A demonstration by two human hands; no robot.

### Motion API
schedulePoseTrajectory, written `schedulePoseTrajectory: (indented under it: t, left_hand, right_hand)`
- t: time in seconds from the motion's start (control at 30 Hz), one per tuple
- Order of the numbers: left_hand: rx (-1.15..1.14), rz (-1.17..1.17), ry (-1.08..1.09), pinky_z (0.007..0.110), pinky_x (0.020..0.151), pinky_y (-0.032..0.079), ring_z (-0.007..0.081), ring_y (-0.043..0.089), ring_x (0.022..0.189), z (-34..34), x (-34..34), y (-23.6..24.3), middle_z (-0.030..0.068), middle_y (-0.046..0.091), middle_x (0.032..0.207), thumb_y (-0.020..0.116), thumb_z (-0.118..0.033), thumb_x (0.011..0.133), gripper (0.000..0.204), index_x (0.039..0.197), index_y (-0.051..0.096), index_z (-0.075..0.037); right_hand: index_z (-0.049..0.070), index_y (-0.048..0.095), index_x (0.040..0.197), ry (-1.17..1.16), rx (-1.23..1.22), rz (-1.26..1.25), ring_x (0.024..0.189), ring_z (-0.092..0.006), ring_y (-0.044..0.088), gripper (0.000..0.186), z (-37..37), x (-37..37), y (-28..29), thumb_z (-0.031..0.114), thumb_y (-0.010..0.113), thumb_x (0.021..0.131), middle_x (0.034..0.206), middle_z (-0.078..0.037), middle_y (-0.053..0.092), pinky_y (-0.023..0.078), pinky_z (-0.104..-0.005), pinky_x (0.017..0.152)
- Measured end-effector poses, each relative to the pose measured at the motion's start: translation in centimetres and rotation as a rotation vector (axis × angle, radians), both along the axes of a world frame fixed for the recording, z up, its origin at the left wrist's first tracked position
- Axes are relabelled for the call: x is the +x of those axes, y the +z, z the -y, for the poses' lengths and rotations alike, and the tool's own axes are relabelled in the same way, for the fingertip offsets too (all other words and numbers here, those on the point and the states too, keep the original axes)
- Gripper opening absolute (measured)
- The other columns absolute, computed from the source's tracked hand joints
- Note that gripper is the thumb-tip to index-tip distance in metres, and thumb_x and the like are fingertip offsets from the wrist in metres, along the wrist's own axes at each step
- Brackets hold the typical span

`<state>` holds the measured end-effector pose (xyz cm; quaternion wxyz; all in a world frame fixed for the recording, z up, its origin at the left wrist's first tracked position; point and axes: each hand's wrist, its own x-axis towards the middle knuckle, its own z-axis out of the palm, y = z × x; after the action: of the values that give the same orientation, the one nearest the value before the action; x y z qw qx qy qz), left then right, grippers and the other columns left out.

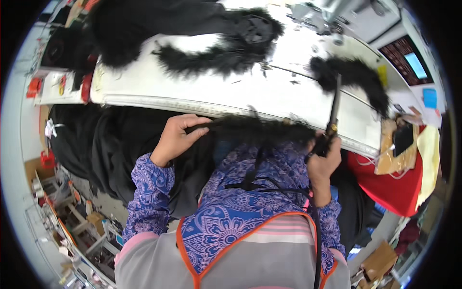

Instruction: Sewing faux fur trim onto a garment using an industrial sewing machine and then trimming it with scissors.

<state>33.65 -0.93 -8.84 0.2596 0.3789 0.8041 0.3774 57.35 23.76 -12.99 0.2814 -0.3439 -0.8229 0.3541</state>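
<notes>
My left hand grips one end of a long strip of black faux fur that stretches across in front of my chest, at the near edge of the white worktable. My right hand holds black scissors with the blades pointing up over the table, right beside the other end of the strip. I wear purple patterned sleeves and an apron.
More black fur pieces lie on the table: a strip in the middle, a large pile at the back left, a curved piece at the right. A sewing machine stands behind. Black cloth hangs left; red fabric lies right.
</notes>
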Motion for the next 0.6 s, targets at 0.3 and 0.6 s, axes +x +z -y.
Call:
schedulePoseTrajectory:
  t: [0.3,0.6]
  left_hand:
    - [0.108,-0.184,0.296,0.025,0.073,0.048,0.0161,0.063,0.079,4.6,-2.5,-0.6,0.0093,0.067,0.084,0.068,0.001,0.073,0.018,0.092,0.066,0.001]
    - [0.153,-0.453,0.436,0.025,0.067,0.047,0.0166,0.061,0.071,3.5,-2.7,-0.6,0.0082,0.064,0.078,0.07,0.001,0.072,0.014,0.084,0.063,0.001]
  right_hand:
    - [0.001,0.05,0.096,-0.004,-0.036,-0.04,0.082,-0.0094,0.056,0.024,0.3,-0.2,-0.3,0.002,0.067,0.079,0.09,-0.005,0.06,0.045,-0.0222,0.077]
    - [0.002,0.052,0.098,-0.012,-0.059,-0.063,0.08,-0.0077,0.054,0.024,0.3,-0.1,-0.7,0.001,0.066,0.079,0.088,-0.002,0.058,0.044,-0.0209,0.075]
